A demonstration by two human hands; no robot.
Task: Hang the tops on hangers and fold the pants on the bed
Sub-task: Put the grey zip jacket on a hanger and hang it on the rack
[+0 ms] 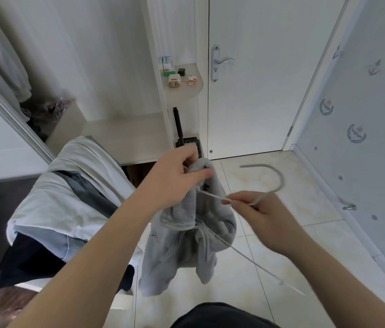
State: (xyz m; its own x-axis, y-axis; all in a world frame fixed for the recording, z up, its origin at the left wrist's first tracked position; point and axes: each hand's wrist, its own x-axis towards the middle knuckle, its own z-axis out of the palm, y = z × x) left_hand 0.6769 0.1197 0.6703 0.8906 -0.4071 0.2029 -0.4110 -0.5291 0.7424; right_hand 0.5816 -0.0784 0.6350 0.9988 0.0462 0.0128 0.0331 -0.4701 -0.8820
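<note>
A grey hooded top (182, 245) hangs in the air in front of me, bunched and drooping over the floor. My left hand (177, 176) grips its upper edge between thumb and fingers. My right hand (257, 209) pinches the neck of a grey wire hanger (274, 178), just below the hook that curves up and to the right. One arm of the hanger runs into the top near my left hand; the other slants down to the lower right. More clothes (68, 209), pale and dark, lie heaped on the bed corner at the left.
A white door (257, 79) with a metal handle stands ahead. To its left a white wardrobe unit has a small shelf (184, 88) with little items. A patterned wall (364, 114) runs along the right. Pale tiles (293, 256) cover the floor.
</note>
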